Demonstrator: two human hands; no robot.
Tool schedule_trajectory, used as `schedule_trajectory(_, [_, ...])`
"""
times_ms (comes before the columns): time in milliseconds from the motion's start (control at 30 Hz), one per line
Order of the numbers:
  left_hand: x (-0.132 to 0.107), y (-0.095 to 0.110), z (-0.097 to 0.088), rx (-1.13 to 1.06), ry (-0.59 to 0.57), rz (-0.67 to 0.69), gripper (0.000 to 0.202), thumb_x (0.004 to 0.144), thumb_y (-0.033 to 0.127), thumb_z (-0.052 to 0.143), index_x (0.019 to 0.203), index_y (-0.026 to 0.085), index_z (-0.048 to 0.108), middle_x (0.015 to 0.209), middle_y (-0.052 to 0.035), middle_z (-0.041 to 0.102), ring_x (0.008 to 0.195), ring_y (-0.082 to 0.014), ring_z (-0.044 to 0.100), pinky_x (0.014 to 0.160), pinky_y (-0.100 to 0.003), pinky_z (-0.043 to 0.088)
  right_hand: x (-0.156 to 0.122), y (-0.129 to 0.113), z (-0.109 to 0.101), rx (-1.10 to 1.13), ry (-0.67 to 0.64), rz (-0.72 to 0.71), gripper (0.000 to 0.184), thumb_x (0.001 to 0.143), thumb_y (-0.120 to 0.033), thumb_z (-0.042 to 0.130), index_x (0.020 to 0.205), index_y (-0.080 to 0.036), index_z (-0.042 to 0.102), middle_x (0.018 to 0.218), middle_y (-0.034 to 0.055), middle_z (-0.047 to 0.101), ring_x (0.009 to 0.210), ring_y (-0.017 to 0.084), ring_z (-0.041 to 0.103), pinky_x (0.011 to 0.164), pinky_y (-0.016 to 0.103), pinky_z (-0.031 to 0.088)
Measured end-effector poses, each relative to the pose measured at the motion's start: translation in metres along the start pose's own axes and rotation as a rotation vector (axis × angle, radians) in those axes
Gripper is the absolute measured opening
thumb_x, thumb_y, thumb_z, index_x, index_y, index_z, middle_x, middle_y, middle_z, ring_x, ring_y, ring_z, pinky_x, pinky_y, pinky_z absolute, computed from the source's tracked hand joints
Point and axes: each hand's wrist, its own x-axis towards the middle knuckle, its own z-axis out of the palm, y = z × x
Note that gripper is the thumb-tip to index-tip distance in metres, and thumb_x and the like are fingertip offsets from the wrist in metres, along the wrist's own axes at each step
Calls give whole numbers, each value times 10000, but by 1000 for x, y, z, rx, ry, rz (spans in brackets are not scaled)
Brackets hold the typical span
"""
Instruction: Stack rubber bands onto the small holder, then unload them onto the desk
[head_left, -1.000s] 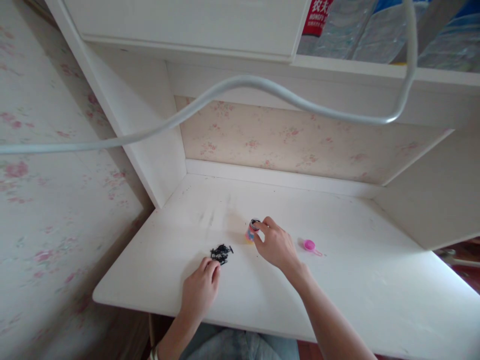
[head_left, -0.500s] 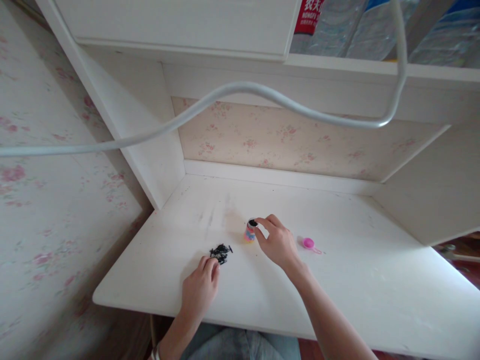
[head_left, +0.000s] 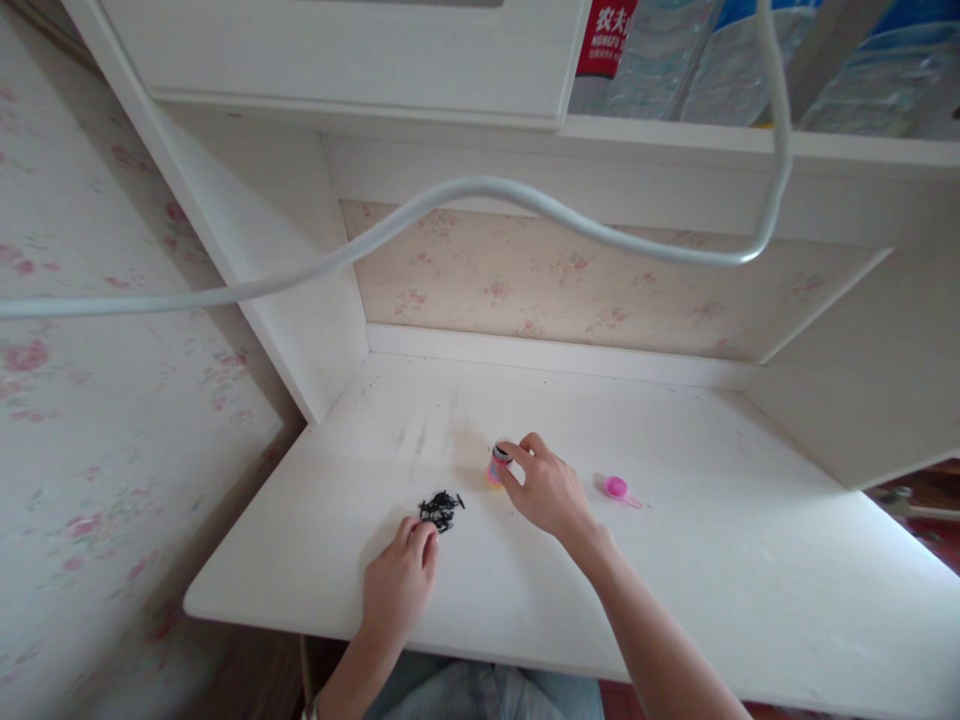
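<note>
A small clear jar point(head_left: 496, 471) with pink, blue and yellow contents or pattern stands upright on the white desk. Over its mouth bends the index finger of my right hand point(head_left: 551, 487), while the thumb presses on the side, so this hand is closed around the jar's top. Dark material shows inside the mouth, partly hidden by the fingers. To the left lies a loose pile of small thin black pieces point(head_left: 442, 507). My left hand point(head_left: 400, 580) rests with curled fingers at the pile's near edge; what its fingertips pinch, if anything, is hidden.
A pink cap point(head_left: 616, 487) with a loop strap lies right of my right hand. The white desk point(head_left: 720, 560) ends in front of my lap. A pale cable point(head_left: 480, 187) crosses the view above. Plastic-wrapped bottles point(head_left: 675, 60) fill the upper right shelf.
My right index finger has moved over the jar's mouth, covering more of the black material there. The left hand stays at the pile. The view has shifted slightly.
</note>
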Motion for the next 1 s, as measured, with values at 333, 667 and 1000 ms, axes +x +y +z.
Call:
schedule_trajectory(333, [5, 1, -3, -11, 5, -50, 210, 935, 304, 410, 967, 236, 606, 984, -19, 646, 674, -113, 636, 532, -210, 381, 0, -1, -3, -74, -3, 0, 253, 914, -359, 466, 1130, -345, 597, 971, 26, 578, 688, 133, 584, 531, 227, 324])
schedule_trajectory(667, [8, 2, -4, 38, 5, -47, 221, 935, 318, 408, 996, 246, 608, 1009, -25, 632, 648, -114, 626, 508, -215, 375, -6, 4, 0, 5, 97, 9, 305, 918, -403, 461, 1190, -347, 585, 993, 26, 594, 653, 122, 578, 536, 228, 357])
schedule_trajectory(1000, [5, 5, -8, 52, -43, -13, 232, 945, 335, 388, 1032, 252, 587, 1041, -27, 608, 646, -102, 617, 500, -207, 368, -35, 25, 24, 339, 287, 160, 331, 918, -426, 439, 1094, -234, 644, 823, 22, 598, 651, 123, 568, 608, 237, 437])
